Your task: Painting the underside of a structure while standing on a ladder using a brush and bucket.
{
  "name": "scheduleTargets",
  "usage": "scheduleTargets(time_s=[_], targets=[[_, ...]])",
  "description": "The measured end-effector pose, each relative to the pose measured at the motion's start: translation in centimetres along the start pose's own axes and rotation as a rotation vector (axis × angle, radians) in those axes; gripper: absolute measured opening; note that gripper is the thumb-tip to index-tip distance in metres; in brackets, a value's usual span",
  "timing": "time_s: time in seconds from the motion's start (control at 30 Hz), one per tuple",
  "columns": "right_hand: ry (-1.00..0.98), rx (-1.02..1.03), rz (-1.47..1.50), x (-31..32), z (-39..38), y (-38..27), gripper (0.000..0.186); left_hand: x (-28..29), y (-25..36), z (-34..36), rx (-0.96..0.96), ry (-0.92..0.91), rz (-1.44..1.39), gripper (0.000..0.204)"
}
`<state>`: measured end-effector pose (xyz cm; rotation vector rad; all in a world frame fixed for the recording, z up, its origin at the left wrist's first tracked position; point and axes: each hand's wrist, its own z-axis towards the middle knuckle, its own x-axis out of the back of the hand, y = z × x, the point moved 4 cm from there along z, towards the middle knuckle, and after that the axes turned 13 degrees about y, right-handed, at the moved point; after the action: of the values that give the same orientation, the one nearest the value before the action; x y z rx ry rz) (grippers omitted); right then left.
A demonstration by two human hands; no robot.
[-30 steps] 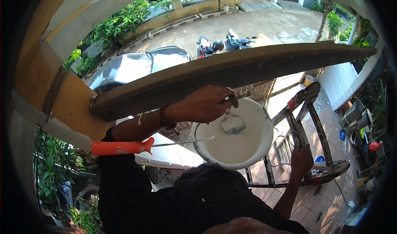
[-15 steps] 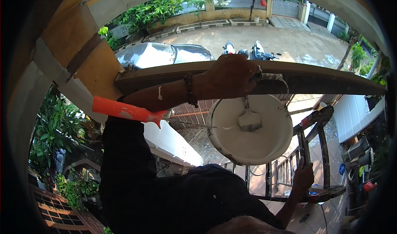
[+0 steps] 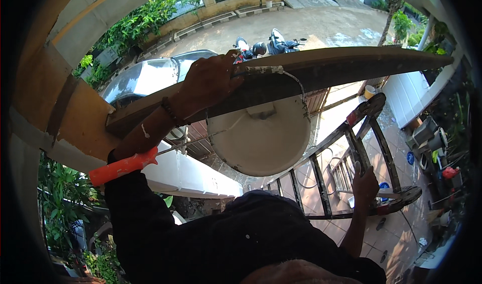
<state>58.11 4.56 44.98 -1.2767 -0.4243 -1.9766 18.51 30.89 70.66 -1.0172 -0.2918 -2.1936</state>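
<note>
My left hand [image 3: 208, 84], wearing a beaded bracelet, is closed at the wire handle [image 3: 264, 70] of a white bucket [image 3: 258, 153]. White paint coats the bucket inside, and the beam covers its far rim. A paintbrush [image 3: 262, 112] shows in the bucket only in part; its handle is hidden. Against my left forearm lies a red-orange tool handle [image 3: 123, 168], its thin metal rod reaching to the bucket; its far end is not clear. Lower right, my right hand [image 3: 365, 186] is wrapped around a rail of a dark, paint-spattered ladder [image 3: 314, 176].
A long wooden beam [image 3: 331, 73] crosses in front of me, meeting a yellow-brown wall [image 3: 37, 100] at left. Far below are a parked car [image 3: 150, 78], motorbikes [image 3: 281, 43] and tiled floor [image 3: 369, 236]. Pots and clutter [image 3: 434, 138] line the right side.
My view has swung to the right, so the surroundings slide left. My left hand and the bucket sit further left; the beam covers more of the bucket. My right hand stays on the ladder.
</note>
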Motion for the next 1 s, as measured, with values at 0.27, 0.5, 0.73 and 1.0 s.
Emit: scheduleTargets(time_s=[0.27,0.5,0.73,1.0], targets=[[0.059,-0.020,-0.009,0.4,-0.3,-0.3,0.057,-0.9,-0.5,-1.4,0.076,-0.090,-0.039,0.032],[0.091,-0.020,-0.018,0.9,-0.1,-1.1,0.054,-0.1,-0.2,-1.5,0.085,-0.073,-0.014,0.032],[0.177,-0.025,0.003,0.8,-0.7,-0.4,0.053,-0.6,0.1,-1.6,0.086,-0.044,-0.076,0.033],[0.180,-0.041,-0.006,0.6,-0.6,-0.6,0.051,-0.2,-0.1,-1.6,0.082,-0.040,-0.062,0.036]])
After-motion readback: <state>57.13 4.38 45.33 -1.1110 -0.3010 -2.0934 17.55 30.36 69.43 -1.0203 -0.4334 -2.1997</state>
